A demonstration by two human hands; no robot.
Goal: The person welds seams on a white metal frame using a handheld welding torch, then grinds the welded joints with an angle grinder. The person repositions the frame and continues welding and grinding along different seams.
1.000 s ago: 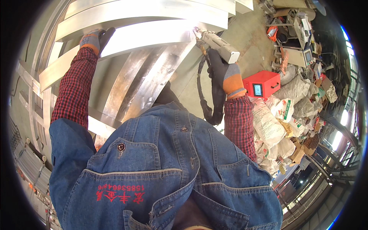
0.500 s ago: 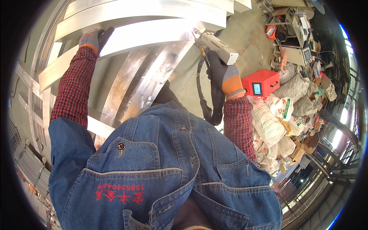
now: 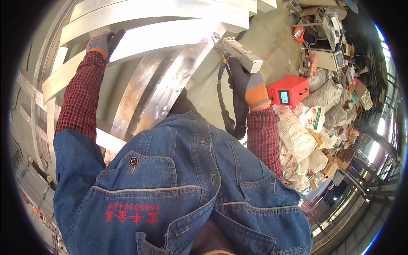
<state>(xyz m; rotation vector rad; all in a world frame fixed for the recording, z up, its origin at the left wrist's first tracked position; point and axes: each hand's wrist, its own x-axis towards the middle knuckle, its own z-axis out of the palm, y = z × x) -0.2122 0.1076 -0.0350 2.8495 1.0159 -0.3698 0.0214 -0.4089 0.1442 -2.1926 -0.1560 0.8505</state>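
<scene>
Gripped by the right gloved hand (image 3: 246, 80), the welding torch (image 3: 239, 52) has edged slightly nearer; the left gloved hand (image 3: 102, 42) stays on the metal beam (image 3: 163, 37), closure unclear.

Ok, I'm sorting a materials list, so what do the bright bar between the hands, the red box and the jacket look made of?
Bright bar: probably metal, smooth and shiny; strong glare leaves the exact kind open.

Red box: likely painted metal, perhaps plastic; its even colour and flat faces suit either.

Jacket: most likely denim, matte blue, with faded, stitched seams.
</scene>
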